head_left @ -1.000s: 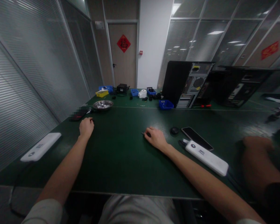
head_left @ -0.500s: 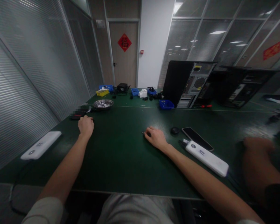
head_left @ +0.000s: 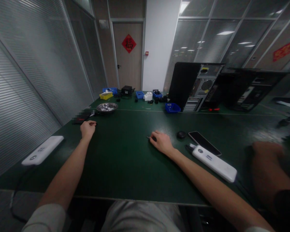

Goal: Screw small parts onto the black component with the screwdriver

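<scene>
My left hand [head_left: 87, 129] is on the left of the dark green table [head_left: 125, 161], its fingertips pinched together at a small dark thing too small to name. Just beyond it is a dark, partly blurred-out thing with a red mark [head_left: 80, 119], and past that a round metal dish [head_left: 106, 108] with shiny small pieces. My right hand [head_left: 160, 142] rests on the table right of the middle. Its thumb and fingers close on a thin thing, whose light narrow tip [head_left: 148, 137] sticks out to the left; the rest is hidden in the hand.
Right of my right hand are a round black thing [head_left: 181, 134], a phone [head_left: 204, 143] and a white power bank [head_left: 214, 163]. Another white power bank [head_left: 43, 150] lies left. A computer case [head_left: 186, 83] and blue tray [head_left: 172, 108] stand behind. Another person's arm [head_left: 270, 167] rests at right.
My left hand has shifted slightly left and turned at the wrist, its fingertips still pinched. My right hand has stayed in place with the thin thing.
</scene>
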The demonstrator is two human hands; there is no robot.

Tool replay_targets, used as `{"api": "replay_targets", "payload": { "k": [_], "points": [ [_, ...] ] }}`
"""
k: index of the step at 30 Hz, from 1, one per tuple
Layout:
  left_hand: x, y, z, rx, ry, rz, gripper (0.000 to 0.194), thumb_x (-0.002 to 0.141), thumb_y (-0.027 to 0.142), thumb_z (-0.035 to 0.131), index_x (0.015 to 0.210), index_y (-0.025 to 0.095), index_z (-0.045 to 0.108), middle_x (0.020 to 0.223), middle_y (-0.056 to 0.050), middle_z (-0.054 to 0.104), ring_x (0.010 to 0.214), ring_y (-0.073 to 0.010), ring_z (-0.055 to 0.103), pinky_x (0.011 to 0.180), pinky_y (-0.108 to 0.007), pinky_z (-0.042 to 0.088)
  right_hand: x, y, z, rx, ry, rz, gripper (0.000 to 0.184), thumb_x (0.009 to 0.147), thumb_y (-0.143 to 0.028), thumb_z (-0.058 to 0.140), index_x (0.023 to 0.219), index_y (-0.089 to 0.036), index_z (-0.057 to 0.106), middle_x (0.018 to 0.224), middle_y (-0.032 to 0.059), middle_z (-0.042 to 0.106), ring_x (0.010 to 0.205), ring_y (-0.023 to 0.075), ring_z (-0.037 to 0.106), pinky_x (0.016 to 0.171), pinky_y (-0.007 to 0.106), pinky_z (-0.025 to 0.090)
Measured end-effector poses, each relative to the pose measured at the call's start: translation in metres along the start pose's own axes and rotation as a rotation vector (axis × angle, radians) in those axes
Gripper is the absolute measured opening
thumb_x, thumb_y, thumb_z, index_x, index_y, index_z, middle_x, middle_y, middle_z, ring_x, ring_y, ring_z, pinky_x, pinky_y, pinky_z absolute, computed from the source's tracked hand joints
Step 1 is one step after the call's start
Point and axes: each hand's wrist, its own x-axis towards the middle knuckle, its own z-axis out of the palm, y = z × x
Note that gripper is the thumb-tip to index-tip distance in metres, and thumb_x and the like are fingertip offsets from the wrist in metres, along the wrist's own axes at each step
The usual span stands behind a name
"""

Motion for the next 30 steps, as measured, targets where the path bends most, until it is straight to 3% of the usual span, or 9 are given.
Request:
{"api": "replay_targets", "payload": {
  "k": [6,13,19,23,27,30],
  "points": [
    [0.001,0.000,0.001,-0.070,0.052,-0.095,0.024,0.090,0.028,0.063,0.103,0.013,0.076,0.096,-0.012,0.076,0.091,-0.0253,0.070,0.087,-0.032,0.052,0.001,0.001,0.004,-0.010,0.010,0.005,0.024,0.103,-0.041,0.050,0.101,-0.022,0.065,0.104,0.0047,0.064,0.082,0.0158,0.060,0.064,0.025,0.036],
    [-0.011,0.010,-0.007,-0.096,0.070,-0.073,0.018,0.086,0.025,0.066,0.096,0.012,0.075,0.100,-0.016,0.073,0.096,-0.0318,0.066,0.092,-0.042,0.050,0.001,0.001,0.003,0.006,0.010,-0.012,0.024,0.104,-0.042,0.050,0.101,-0.022,0.064,0.104,0.0045,0.064,0.079,0.0144,0.059,0.064,0.025,0.036],
    [-0.015,0.024,-0.019,-0.223,0.052,0.021,0.015,0.086,0.022,0.066,0.092,0.013,0.075,0.096,-0.014,0.073,0.094,-0.0292,0.067,0.095,-0.042,0.049,0.001,0.003,0.003,0.027,0.024,-0.019,0.022,0.103,-0.040,0.051,0.101,-0.022,0.064,0.103,0.0045,0.064,0.079,0.0149,0.059,0.063,0.025,0.036],
    [-0.037,0.072,-0.022,-0.395,-0.037,0.279,0.017,0.091,0.026,0.065,0.099,0.015,0.076,0.105,-0.011,0.073,0.097,-0.0253,0.068,0.094,-0.039,0.052,0.001,0.004,0.005,0.050,0.033,-0.024,0.021,0.102,-0.039,0.053,0.099,-0.022,0.065,0.101,0.0044,0.064,0.077,0.0147,0.058,0.063,0.026,0.035],
    [-0.094,0.145,-0.008,-0.557,-0.241,0.606,0.020,0.094,0.034,0.065,0.103,0.020,0.076,0.109,-0.007,0.073,0.099,-0.0215,0.067,0.091,-0.035,0.054,0.002,0.006,0.008,0.079,0.052,-0.023,0.019,0.101,-0.039,0.055,0.099,-0.022,0.065,0.100,0.0044,0.065,0.077,0.0150,0.058,0.063,0.026,0.035],
    [-0.139,0.187,0.004,-0.624,-0.419,0.813,0.015,0.093,0.034,0.069,0.099,0.022,0.077,0.107,-0.004,0.073,0.097,-0.0177,0.067,0.090,-0.030,0.053,0.004,0.010,0.010,0.115,0.063,-0.027,0.020,0.100,-0.039,0.055,0.097,-0.022,0.066,0.098,0.0046,0.066,0.079,0.0158,0.058,0.065,0.026,0.035]
  ]
}}
